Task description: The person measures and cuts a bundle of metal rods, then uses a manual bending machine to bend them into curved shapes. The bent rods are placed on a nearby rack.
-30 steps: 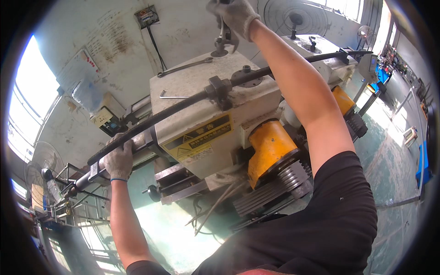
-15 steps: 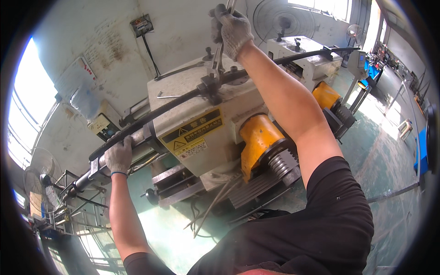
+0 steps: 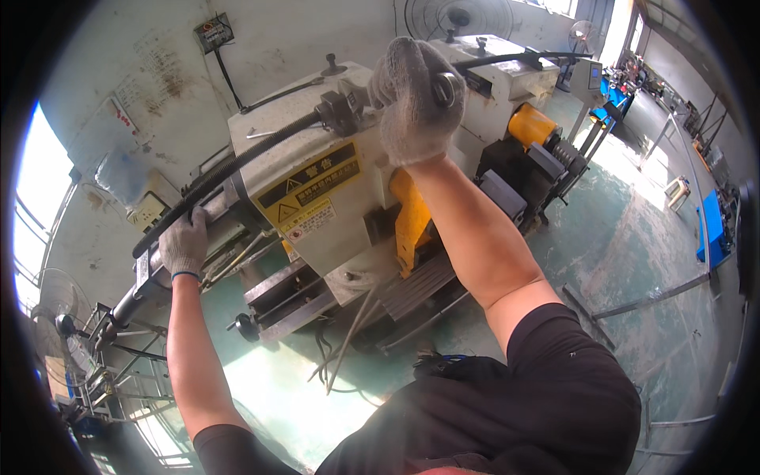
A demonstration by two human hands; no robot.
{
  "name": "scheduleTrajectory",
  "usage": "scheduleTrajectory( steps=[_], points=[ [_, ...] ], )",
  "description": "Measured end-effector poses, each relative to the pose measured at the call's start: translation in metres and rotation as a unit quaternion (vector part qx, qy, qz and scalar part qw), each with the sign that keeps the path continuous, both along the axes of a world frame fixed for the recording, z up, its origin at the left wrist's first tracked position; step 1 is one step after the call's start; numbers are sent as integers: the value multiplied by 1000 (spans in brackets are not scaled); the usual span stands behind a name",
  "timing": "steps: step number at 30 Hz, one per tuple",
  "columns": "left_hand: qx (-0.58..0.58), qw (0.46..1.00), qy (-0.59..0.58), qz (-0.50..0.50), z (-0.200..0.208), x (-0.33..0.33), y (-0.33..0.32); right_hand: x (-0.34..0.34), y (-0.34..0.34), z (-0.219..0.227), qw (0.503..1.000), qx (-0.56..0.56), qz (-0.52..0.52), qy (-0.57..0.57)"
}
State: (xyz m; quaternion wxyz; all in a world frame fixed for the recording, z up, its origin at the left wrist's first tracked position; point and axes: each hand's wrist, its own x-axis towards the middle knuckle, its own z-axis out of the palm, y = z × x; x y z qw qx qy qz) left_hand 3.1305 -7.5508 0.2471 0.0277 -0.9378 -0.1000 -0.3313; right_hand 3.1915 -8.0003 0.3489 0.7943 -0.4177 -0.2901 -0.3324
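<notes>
My right hand [image 3: 418, 103], in a grey knit glove, is wrapped round a wrench. The metal end of the wrench [image 3: 448, 89] shows at the edge of my fist. Just left of the fist is a black clamp block [image 3: 339, 112] on top of the white machine [image 3: 257, 150]; the hand hides the wrench's jaw. From the block a long dark ribbed rod [image 3: 233, 165] slopes down to the left. My left hand [image 3: 184, 241], also gloved, is closed over the metal bar [image 3: 223, 207] beneath the rod, its fingers partly hidden.
An L-shaped hex key [image 3: 265, 133] lies on the machine top. Below my right forearm is an orange guard [image 3: 412, 229]. A second white machine [image 3: 507, 75] stands at the far right. Hoses [image 3: 348, 336] hang under the machine, and a fan [image 3: 459, 20] stands behind.
My right hand has swung down towards me with the wrench. My left hand stays on the bar. The whole view has shifted a little.
</notes>
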Motion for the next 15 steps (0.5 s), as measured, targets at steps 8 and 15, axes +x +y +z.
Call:
scheduleTrajectory(
  steps=[8, 15],
  points=[
    [-16, 999, 52, -1, 11, -12, -10, -53, -13, 2, 983, -46, 39, -171],
    [-20, 999, 25, -4, 4, -3, 0, -131, -16, 79, 984, 8, 67, -163]
  ],
)
